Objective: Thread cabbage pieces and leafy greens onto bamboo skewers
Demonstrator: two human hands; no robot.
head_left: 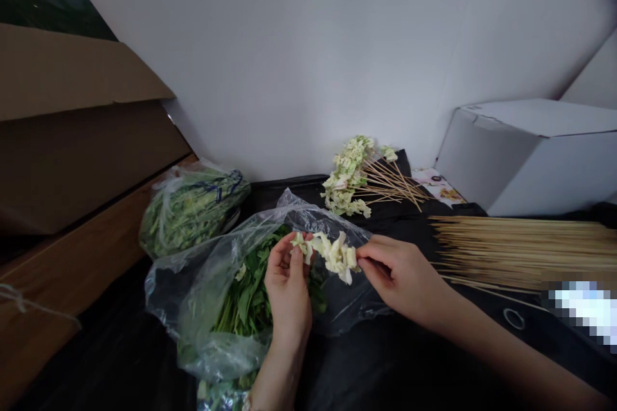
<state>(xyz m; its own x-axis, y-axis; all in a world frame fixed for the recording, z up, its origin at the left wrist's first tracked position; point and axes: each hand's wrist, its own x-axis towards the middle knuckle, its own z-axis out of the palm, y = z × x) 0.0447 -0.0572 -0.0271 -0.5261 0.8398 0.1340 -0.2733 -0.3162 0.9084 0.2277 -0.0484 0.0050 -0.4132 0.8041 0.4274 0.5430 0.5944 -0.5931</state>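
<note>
Between my hands is a skewer of pale cabbage pieces, held roughly level above an open plastic bag. At its left end, my left hand pinches a cabbage piece between thumb and fingers. My right hand is closed at the right end, fingertips pressed together against the last piece; the stick itself is mostly hidden by the cabbage and my fingers. Below and left of the hands, leafy greens lie in the clear plastic bag.
Finished-looking cabbage skewers lie piled by the wall. Many bare bamboo sticks lie at right, near a white box and a blurred-out bright screen. A tied bag of greens and a cardboard box stand at left.
</note>
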